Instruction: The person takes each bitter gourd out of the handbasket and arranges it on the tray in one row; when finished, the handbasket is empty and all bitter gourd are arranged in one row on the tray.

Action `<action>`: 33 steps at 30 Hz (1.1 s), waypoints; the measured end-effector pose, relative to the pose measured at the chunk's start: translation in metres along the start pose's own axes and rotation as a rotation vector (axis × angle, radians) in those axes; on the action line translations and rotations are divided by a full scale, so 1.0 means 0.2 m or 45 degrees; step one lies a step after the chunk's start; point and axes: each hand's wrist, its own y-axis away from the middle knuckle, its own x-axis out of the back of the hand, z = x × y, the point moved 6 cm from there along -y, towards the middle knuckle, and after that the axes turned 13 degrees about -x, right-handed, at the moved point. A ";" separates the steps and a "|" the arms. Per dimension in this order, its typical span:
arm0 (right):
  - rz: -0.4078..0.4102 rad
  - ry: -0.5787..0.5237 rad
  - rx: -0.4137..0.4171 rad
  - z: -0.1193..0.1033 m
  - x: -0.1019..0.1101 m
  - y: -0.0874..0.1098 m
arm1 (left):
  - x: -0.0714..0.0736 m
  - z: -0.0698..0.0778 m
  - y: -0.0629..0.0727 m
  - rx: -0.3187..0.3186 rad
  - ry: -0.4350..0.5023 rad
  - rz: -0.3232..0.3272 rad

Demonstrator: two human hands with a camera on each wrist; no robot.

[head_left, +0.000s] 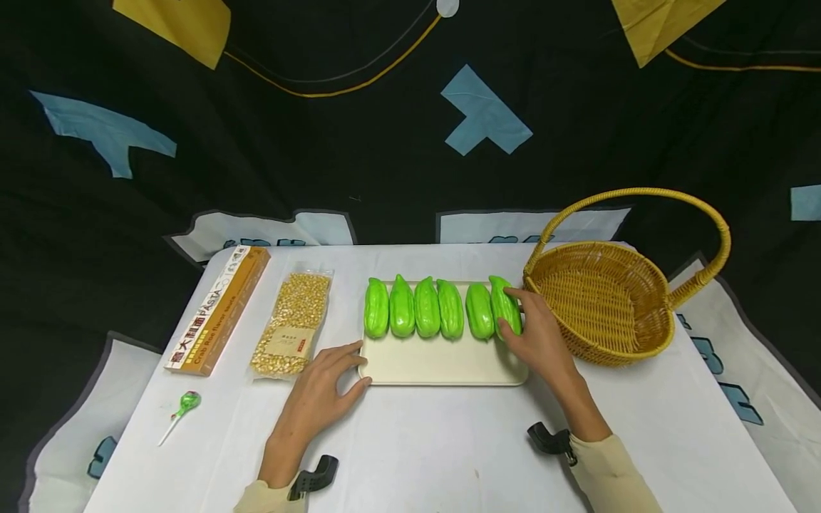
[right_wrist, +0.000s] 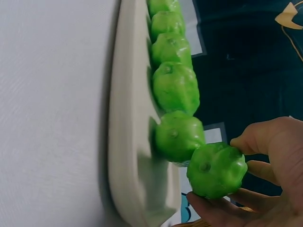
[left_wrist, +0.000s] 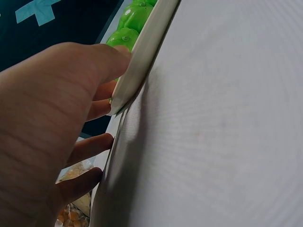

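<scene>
Several glossy, ridged green bitter melons [head_left: 402, 306] stand in a row along the back of a cream rectangular tray [head_left: 442, 367]. My right hand [head_left: 539, 335] holds the rightmost bitter melon [right_wrist: 217, 170] between thumb and fingers. In the right wrist view that melon sits higher than the row, overlapping its neighbour [right_wrist: 180, 137] and the tray's end. At the tray's front left corner is my left hand [head_left: 323, 388], its fingers spread and relaxed. The left thumb touches the front rim, and the index fingertip lies at the left edge.
A wicker basket [head_left: 596, 306] with a tall handle stands right of the tray, close behind my right hand. To the left lie a bag of corn kernels [head_left: 298, 306], a pasta box [head_left: 221, 310] and a green lollipop [head_left: 189, 401]. A white cloth covers the table [head_left: 436, 449].
</scene>
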 end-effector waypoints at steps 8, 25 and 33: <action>-0.006 0.009 -0.026 0.02 -0.02 -0.03 | 0.00 -0.01 0.01 0.004 0.003 -0.003; -0.059 0.042 -0.046 0.07 -0.08 -0.05 | 0.00 0.00 0.02 -0.009 0.003 0.006; -0.068 0.074 -0.050 0.06 -0.09 -0.04 | 0.00 0.00 0.04 -0.004 0.000 0.003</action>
